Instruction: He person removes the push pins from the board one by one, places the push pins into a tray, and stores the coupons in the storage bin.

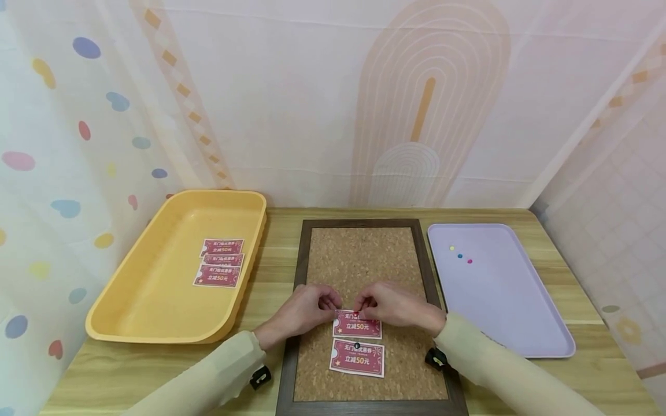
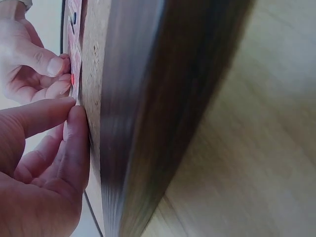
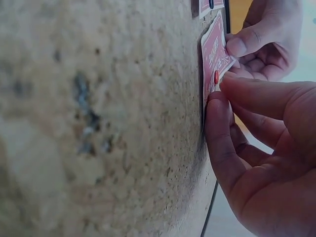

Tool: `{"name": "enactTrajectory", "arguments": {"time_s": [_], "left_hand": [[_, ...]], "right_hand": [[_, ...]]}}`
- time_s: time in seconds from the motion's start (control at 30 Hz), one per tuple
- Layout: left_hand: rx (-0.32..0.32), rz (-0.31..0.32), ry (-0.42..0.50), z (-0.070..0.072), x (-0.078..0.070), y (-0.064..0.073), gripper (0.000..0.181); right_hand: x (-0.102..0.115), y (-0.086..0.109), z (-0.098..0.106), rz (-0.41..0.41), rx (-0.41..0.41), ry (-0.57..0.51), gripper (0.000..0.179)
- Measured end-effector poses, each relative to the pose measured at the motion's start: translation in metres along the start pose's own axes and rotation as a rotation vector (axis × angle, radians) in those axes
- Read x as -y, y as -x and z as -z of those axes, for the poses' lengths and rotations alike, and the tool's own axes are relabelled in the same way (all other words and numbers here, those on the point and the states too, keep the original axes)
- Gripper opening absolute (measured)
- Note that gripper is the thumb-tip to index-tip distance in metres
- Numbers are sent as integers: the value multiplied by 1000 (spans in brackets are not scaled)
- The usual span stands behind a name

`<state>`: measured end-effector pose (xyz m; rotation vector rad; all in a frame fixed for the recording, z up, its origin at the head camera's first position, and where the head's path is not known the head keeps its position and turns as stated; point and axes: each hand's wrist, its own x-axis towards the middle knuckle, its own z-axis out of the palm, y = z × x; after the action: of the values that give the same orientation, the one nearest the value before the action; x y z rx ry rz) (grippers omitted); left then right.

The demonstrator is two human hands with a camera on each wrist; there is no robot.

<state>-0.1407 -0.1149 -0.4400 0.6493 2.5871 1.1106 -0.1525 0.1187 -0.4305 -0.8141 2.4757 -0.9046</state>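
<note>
My left hand pinches the upper left corner of a red-and-white coupon lying on the cork board. At the coupon's top edge my right hand has thumb and forefinger at a small red push pin, pinching it against the paper. The coupon bends up slightly along that edge in the right wrist view. Below it, a second coupon is fixed to the cork by a black push pin.
A yellow tray on the left holds several overlapping coupons. The lilac tray on the right carries a yellow pin, a blue pin and a pink pin. A dark wooden frame borders the cork.
</note>
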Motion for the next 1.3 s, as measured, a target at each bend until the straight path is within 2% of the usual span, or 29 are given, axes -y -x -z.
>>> {"name": "enactTrajectory", "arguments": {"time_s": [0.73, 1.3], "left_hand": [[20, -6, -21, 1, 2, -3, 11], [13, 1, -37, 1, 0, -4, 10]], "right_hand": [[2, -8, -3, -26, 12, 41, 13], [0, -9, -5, 15, 9, 40, 13]]}}
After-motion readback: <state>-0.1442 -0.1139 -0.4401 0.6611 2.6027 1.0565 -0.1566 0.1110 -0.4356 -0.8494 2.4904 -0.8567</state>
